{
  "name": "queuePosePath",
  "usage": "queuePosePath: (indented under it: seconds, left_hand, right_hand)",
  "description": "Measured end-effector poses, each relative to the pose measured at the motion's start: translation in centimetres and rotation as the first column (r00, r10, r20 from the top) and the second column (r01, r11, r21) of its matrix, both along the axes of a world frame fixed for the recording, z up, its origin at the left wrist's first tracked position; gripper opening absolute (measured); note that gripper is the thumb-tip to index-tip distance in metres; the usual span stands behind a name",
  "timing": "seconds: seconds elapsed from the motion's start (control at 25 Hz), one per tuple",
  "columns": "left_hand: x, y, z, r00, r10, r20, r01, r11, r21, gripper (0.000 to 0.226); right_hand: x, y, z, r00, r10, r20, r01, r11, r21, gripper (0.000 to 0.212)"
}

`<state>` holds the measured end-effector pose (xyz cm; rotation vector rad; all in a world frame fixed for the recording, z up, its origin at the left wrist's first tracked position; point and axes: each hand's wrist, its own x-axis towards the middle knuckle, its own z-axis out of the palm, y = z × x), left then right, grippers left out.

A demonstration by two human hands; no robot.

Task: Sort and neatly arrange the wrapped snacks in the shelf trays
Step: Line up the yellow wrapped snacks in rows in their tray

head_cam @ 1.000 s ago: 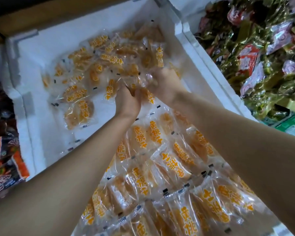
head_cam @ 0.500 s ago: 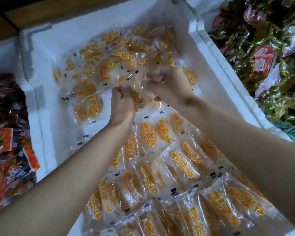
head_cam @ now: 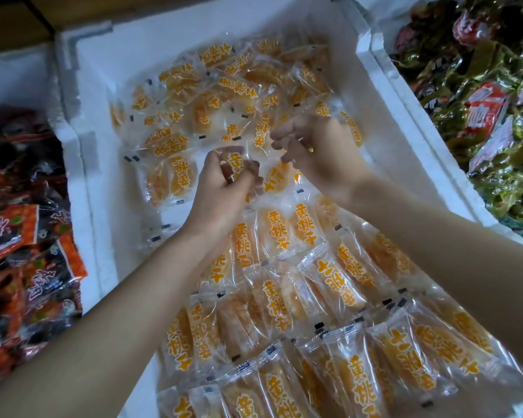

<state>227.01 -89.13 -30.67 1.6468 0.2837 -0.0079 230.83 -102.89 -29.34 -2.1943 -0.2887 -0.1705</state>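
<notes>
A big white foam tray [head_cam: 103, 221] takes up most of what's in front of the person, and both bare forearms reach out over it.

Off to the left of the left hand, past the foam wall, sits a pile of dark packets printed in red and orange [head_cam: 21, 236]. Off to the right of the right hand, past the other wall, lies a heap of shiny green-gold wrappers with a few red and pink ones mixed in [head_cam: 480, 116].

Inside the tray, on the person's side of the hands and running under both arms, clear-wrapped orange snack packets with orange lettering are laid in overlapping rows [head_cam: 284, 236]. Beyond the hands, toward the far wall, the same kind of packet lies in a loose jumble [head_cam: 224, 86], turned every which way. To the left of the left hand there's a bare strip of tray floor.

The hands are close together but not touching, over the line where the rows meet the jumble. The left hand [head_cam: 224, 191] has its fingers curled round one clear orange packet [head_cam: 234, 167], lifted a little off the rest. The right hand [head_cam: 323, 155] is just beside it with fingers bent inward; clear film glints near the fingertips, and I can't make out whether it grips anything.
</notes>
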Motion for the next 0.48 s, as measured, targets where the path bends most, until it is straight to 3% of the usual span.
queuePosePath:
  seconds: [0.12, 0.2, 0.24, 0.32, 0.48]
  left_hand:
    - [0.1, 0.8, 0.3, 0.999, 0.05, -0.002, -0.05, 0.994, 0.093, 0.017]
    - [0.2, 0.9, 0.4, 0.999, 0.039, -0.022, -0.033, 0.971, 0.236, 0.022]
    - [0.2, 0.7, 0.4, 0.999, 0.012, -0.043, 0.001, 0.957, 0.291, 0.024]
    - [0.2, -0.2, 0.6, 0.994, -0.081, -0.077, 0.103, 0.928, 0.357, 0.026]
    - [0.4, -1.9, 0.9, 0.984, -0.143, -0.111, 0.176, 0.901, 0.396, 0.019]
  right_hand:
    - [1.3, -1.1, -1.4, 0.995, -0.052, 0.085, 0.076, 0.947, -0.312, 0.036]
    - [2.5, -1.9, -2.5, 0.991, -0.133, 0.019, 0.122, 0.831, -0.543, 0.047]
    - [3.0, -2.2, -2.9, 0.984, -0.174, -0.036, 0.122, 0.808, -0.577, 0.052]
    - [4.1, -2.4, -3.2, 0.967, -0.239, -0.091, 0.151, 0.821, -0.55, 0.05]
    - [4.4, -2.6, -1.8, 0.964, -0.267, -0.016, 0.241, 0.893, -0.379, 0.042]
